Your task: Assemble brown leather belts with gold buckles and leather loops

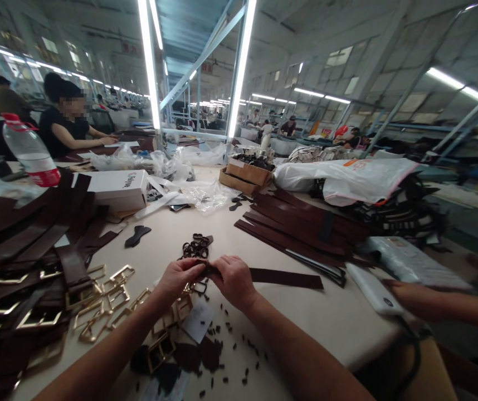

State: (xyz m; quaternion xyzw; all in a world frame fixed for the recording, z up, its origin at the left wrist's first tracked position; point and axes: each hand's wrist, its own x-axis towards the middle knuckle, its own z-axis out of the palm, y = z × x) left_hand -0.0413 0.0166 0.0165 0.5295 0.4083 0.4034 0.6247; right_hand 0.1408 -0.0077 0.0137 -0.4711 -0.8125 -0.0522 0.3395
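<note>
I see the dark brown strap [287, 278] on the near middle of the pale table [293, 312], its long axis running left to right. The free, square-cut end points right and slightly nearer; the other end sits at the hands. I read the left hand [180, 274] as pinching, thumb and fingertips pressed together on the strap's left end with hardly any gap. The right hand [234, 280] is curled closed against the same end, its knuckles up; I cannot tell how its hidden fingertips lie. The 2 hands meet there, nearly touching.

Just beyond them I have a heap of dark loops [196, 245]. Gold buckles [117, 297] lie scattered to the left, with small black pieces [245, 381] strewn on the near side. Farther right, a bundle of dark brown strips [289, 223] lies at a slant. At the far right edge, another person's hand [404, 295] is at a white device [368, 287].
</note>
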